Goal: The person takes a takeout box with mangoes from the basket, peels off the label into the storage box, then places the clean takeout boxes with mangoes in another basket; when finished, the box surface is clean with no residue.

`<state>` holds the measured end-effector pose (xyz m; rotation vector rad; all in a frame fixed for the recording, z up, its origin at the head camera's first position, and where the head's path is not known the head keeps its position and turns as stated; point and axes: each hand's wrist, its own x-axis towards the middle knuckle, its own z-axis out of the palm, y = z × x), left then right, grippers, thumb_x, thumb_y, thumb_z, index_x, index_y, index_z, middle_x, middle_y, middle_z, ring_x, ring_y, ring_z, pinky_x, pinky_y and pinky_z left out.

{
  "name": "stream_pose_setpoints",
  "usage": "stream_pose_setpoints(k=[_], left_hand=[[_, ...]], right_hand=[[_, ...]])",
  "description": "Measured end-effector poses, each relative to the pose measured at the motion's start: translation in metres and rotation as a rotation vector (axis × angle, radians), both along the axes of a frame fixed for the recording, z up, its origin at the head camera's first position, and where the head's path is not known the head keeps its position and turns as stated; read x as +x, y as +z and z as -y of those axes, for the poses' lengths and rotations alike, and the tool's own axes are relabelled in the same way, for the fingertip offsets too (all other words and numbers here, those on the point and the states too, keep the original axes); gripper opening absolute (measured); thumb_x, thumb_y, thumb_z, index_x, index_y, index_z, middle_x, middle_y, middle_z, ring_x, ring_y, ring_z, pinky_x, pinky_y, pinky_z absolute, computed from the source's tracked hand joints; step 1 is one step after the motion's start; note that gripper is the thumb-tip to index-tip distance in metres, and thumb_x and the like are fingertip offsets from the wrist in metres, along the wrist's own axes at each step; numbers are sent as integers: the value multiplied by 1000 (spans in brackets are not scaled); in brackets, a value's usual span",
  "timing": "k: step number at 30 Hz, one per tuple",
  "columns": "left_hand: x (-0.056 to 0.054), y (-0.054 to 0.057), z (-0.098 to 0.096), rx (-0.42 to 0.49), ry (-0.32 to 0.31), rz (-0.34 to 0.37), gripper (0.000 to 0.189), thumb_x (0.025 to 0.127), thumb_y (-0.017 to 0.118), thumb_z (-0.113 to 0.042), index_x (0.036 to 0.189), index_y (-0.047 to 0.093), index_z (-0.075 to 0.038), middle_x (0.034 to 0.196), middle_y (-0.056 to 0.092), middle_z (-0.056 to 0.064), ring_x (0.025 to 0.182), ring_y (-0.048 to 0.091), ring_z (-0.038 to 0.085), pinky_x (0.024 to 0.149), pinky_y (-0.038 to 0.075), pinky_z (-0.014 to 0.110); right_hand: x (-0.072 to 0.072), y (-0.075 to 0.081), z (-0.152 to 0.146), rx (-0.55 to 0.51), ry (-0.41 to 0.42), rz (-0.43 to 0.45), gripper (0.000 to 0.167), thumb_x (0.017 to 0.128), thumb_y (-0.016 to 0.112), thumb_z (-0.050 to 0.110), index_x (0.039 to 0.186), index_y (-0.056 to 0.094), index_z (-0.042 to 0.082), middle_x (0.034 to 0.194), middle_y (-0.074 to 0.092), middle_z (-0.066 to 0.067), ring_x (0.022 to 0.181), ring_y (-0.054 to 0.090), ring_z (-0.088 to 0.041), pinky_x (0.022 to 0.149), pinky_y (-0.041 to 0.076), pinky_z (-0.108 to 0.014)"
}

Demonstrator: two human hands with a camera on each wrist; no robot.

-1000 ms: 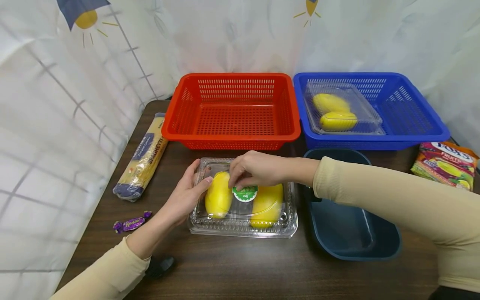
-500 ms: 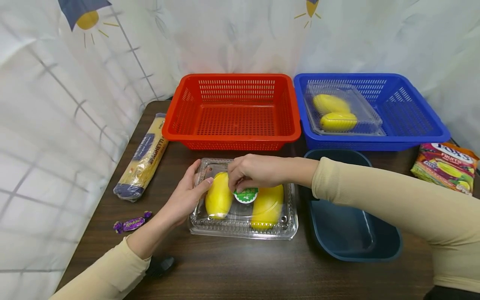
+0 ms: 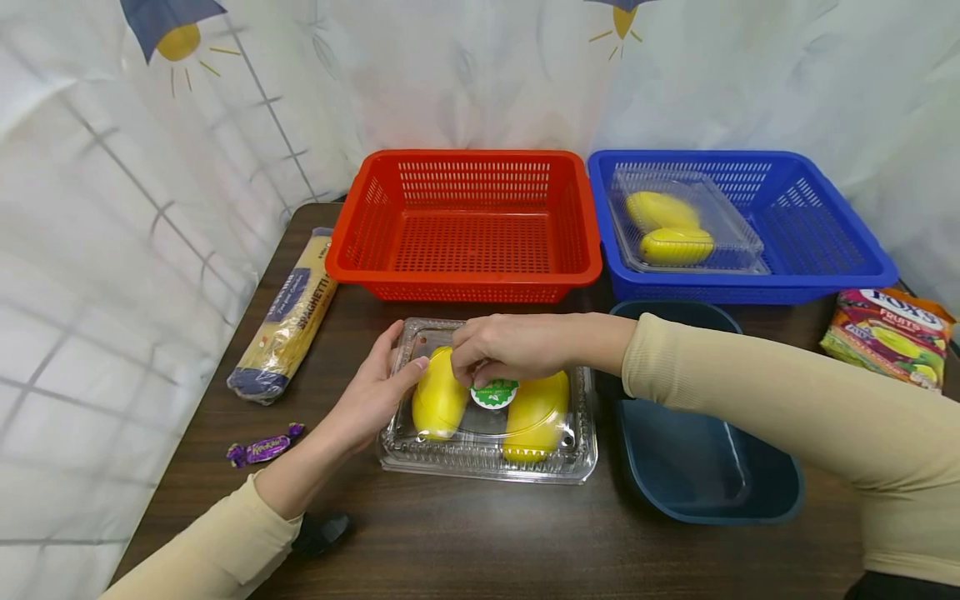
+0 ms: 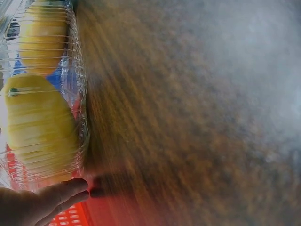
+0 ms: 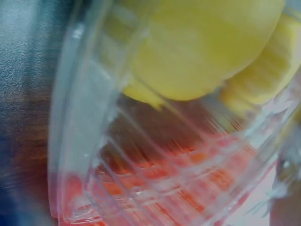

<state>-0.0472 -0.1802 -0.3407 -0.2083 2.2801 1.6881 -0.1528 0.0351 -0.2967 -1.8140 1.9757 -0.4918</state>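
Note:
A clear plastic clamshell box (image 3: 480, 462) with two yellow mangoes (image 3: 439, 400) inside lies lid-up on the dark table. At its left side, my left hand (image 3: 375, 387) grips the box, thumb over the lid's edge and fingers along the side. My right hand (image 3: 517, 346) reaches over the lid, its curled fingertips pinching at the upper-left edge of a round green-and-white sticker (image 3: 495, 396). Part of the sticker is hidden under those fingers. In the left wrist view, my left fingers (image 4: 61, 197) lie against the ribbed end of the box.
Behind stand a red basket (image 3: 465, 287) and a blue basket (image 3: 817, 275), which holds another clear box of mangoes (image 3: 675, 246). A dark blue tub (image 3: 705, 500) sits right, under my forearm. Around lie spaghetti (image 3: 288, 325), a purple wrapped candy (image 3: 262, 450) and a Fox's bag (image 3: 888, 337).
My right hand stays at the sticker and has shifted only slightly toward me. The box has slid a little toward me as well, with my left hand still holding its side.

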Motion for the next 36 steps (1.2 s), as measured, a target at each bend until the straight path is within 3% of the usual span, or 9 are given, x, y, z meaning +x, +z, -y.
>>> stream_pose_setpoints(k=[11, 17, 23, 36], left_hand=[[0, 1, -1, 17, -6, -5, 78, 109, 46, -16, 163, -8, -4, 169, 12, 28, 156, 21, 41, 121, 28, 57], [0, 1, 0, -1, -2, -3, 78, 108, 47, -17, 163, -7, -5, 169, 13, 27, 156, 21, 41, 122, 28, 57], [0, 1, 0, 9, -4, -6, 79, 108, 47, -17, 163, -8, -5, 169, 11, 27, 157, 19, 41, 122, 28, 57], [1, 2, 0, -22, -5, -5, 79, 108, 48, -19, 164, -7, -5, 170, 7, 26, 157, 16, 41, 123, 25, 59]], right_hand=[[-2, 4, -3, 43, -57, 142, 4, 97, 70, 13, 98, 66, 13, 92, 62, 5, 86, 54, -8, 78, 51, -20], [-3, 6, -2, 100, -89, 166, 13, 101, 65, 13, 111, 73, 12, 106, 71, 4, 92, 60, -6, 86, 54, -19], [-5, 6, -2, 109, -115, 194, 9, 102, 63, 13, 103, 71, 13, 100, 70, 7, 89, 59, -5, 83, 54, -20], [-10, 10, -15, 21, -258, 293, 10, 100, 66, 14, 102, 76, 14, 94, 74, 6, 83, 61, -9, 82, 57, -26]])
